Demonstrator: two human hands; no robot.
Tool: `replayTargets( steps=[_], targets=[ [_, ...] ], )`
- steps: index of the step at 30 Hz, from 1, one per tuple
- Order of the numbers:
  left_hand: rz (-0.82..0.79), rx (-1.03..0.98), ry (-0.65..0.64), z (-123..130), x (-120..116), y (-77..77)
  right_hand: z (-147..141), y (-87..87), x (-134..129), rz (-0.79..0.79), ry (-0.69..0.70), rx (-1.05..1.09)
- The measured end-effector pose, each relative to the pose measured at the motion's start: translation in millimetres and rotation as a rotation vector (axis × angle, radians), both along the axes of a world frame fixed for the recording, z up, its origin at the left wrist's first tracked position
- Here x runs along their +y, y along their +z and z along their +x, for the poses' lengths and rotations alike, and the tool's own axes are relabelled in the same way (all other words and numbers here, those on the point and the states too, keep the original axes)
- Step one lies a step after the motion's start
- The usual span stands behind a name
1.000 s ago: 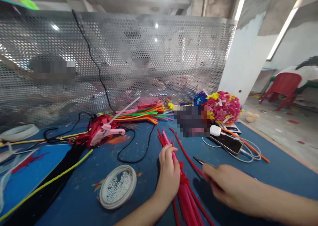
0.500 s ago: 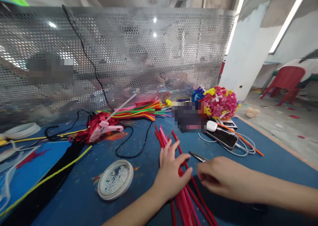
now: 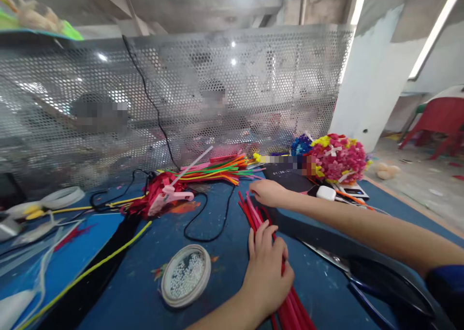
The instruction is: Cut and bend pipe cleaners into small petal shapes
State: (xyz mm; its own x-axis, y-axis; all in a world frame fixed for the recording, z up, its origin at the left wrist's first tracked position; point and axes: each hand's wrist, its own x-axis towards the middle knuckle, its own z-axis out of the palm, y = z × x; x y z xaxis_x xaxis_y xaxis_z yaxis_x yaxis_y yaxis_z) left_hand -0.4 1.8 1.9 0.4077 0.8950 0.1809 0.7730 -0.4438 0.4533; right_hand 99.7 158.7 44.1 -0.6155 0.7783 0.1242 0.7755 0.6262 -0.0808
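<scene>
A bundle of red and pink pipe cleaners (image 3: 253, 214) lies on the blue table (image 3: 137, 267), running from the near edge toward the middle. My left hand (image 3: 266, 267) lies over the bundle's middle, fingers and thumb wrapped around it. My right hand (image 3: 268, 192) is stretched forward with curled fingers at the bundle's far tips; I cannot make out whether it grips any. Dark-handled scissors (image 3: 384, 281) lie on the table under my right forearm.
A round lid of white beads (image 3: 186, 274) sits left of my left hand. Further back are a pink glue gun (image 3: 170, 194), a coloured pipe cleaner pile (image 3: 210, 170), a black cable (image 3: 210, 228), a flower ball (image 3: 335, 158) and a white charger (image 3: 325, 193). A perforated metal screen (image 3: 181, 103) closes the back.
My right hand has left the scissors on the table and reached forward to the far tips of the red bundle. My left hand has slid back along the bundle and closed on it.
</scene>
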Motion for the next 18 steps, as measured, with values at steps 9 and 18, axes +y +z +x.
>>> replayTargets(
  steps=[9, 18],
  targets=[
    [-0.011, -0.077, 0.053, -2, -3, 10.0, -65, 5.3, 80, 0.078, -0.133, 0.01],
    [0.005, -0.245, 0.182, -12, 9, 17.1, -70, -11.6, 93, 0.092, -0.166, 0.056]
  ],
)
